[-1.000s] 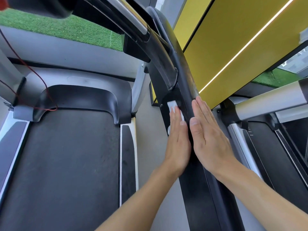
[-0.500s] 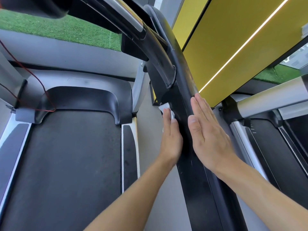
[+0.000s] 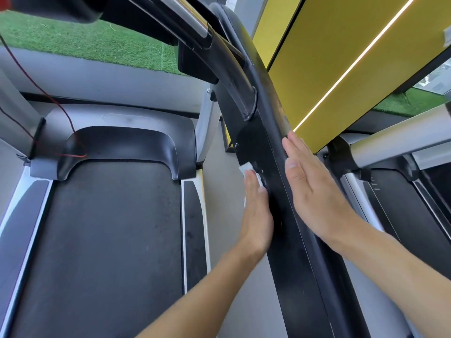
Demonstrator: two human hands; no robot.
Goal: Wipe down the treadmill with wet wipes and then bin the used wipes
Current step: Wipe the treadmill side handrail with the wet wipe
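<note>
Yellow wall (image 3: 341,69); treadmill upright (image 3: 300,240) slants up-left; flat left hand (image 3: 256,215) presses wipe (image 3: 246,166), right hand (image 3: 314,198) flat.

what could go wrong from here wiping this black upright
The wipe is only pressed flat under the straight fingers of the left hand, not pinched, so it might slip off the black upright and drop. The right hand lies flat against the other side with no wipe showing, so that face may get missed.
</note>
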